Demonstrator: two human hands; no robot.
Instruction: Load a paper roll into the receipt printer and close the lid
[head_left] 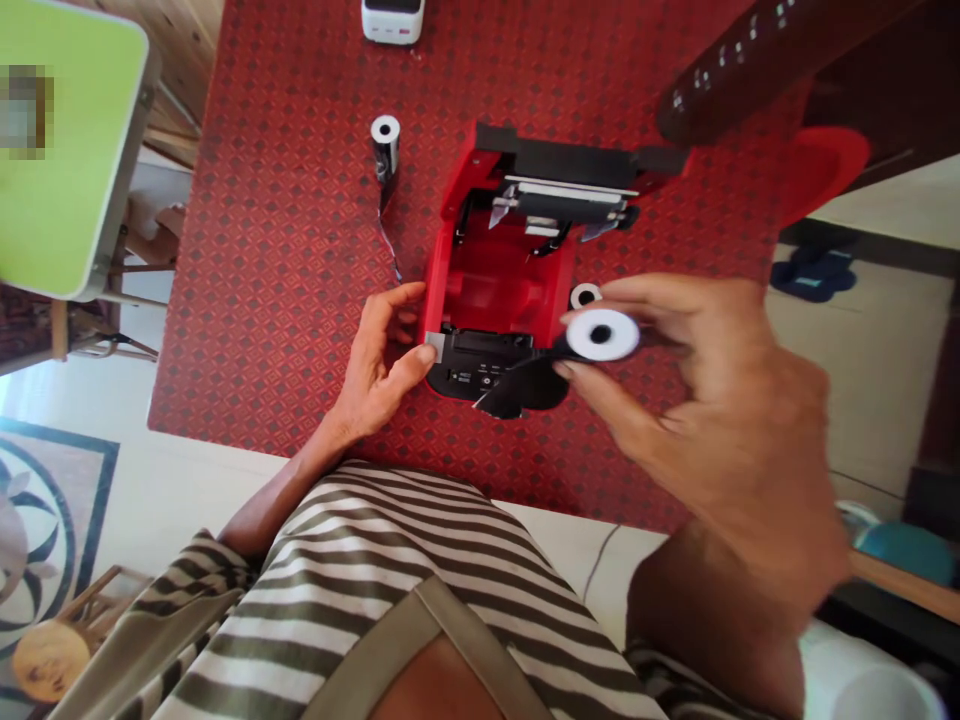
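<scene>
Head view: black strip [517, 388] from your roll [619, 340] hangs over the open red machine [495, 285]; a sideways tug could crease or tear it, and a slack pinch could drop the roll. Roll sits at the machine's four o'clock. Your right hand [724, 395], fingers toward ten, pinches it between thumb and fingers. Left hand [375, 365], at eight, rests against the casing, thumb and forefinger spread wide.

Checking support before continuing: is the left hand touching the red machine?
Touching. The head view shows the left hand with its thumb on the grey corner of the red machine.
</scene>
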